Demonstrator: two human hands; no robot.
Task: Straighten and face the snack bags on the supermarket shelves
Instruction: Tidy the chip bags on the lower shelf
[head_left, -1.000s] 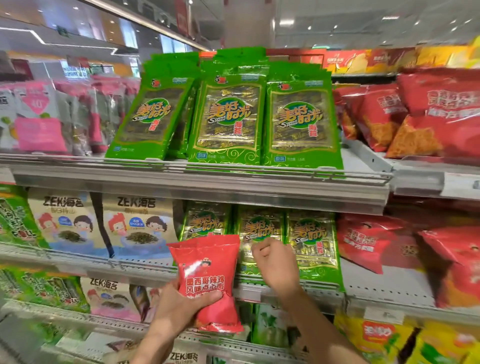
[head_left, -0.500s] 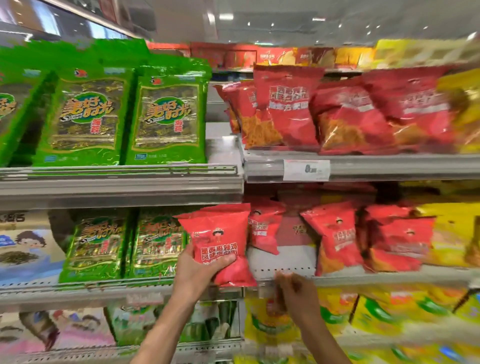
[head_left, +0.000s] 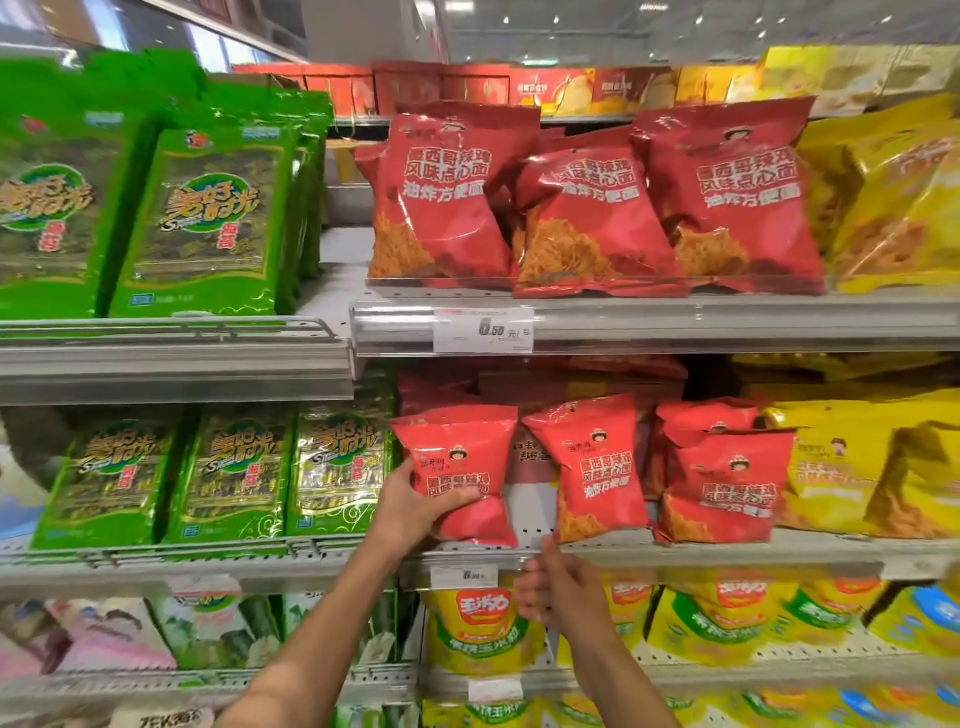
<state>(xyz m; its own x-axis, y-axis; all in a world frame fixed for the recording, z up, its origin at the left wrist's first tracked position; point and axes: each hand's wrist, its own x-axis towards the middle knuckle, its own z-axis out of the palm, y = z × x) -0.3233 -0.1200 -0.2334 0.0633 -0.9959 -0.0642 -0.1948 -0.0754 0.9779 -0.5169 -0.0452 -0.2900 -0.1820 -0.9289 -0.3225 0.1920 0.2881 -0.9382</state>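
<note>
Bag (head_left: 460, 470) in L grip (head_left: 410, 512), upright

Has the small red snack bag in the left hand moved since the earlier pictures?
Yes. The small red snack bag went right, from before the green seaweed packs to the red bags' shelf, gripped by the left hand.

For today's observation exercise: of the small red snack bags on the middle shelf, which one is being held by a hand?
The leftmost small red bag, beside the green seaweed packs; the left hand grips its lower left edge, while the others stand untouched.
</note>
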